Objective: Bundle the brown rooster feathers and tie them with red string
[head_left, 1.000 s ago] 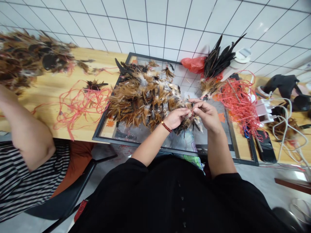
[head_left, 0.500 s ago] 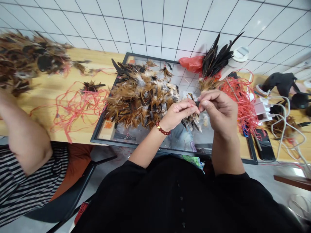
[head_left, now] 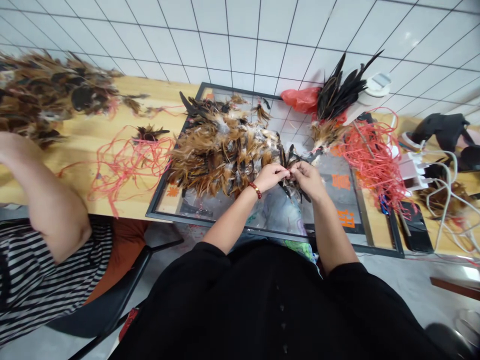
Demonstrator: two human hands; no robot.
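The wooden counter (head_left: 84, 135) is overlaid by a framed panel (head_left: 204, 205) under the left grip (head_left: 269, 178) — left of it, pink string (head_left: 125, 162) is strewn; well right, a phone (head_left: 420, 231) is laid.

Bright, diffuse light; small glare on wall tiles (head_left: 242, 22) (upper right); wide-angle stretch, far-left feathers (head_left: 56, 95) soft.

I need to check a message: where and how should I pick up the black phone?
Best, I'd judge, by both long edges at the near end, coming from the front with the right hand. The black phone lies flat, that end close to the table's front edge, while red strands crowd its far end.
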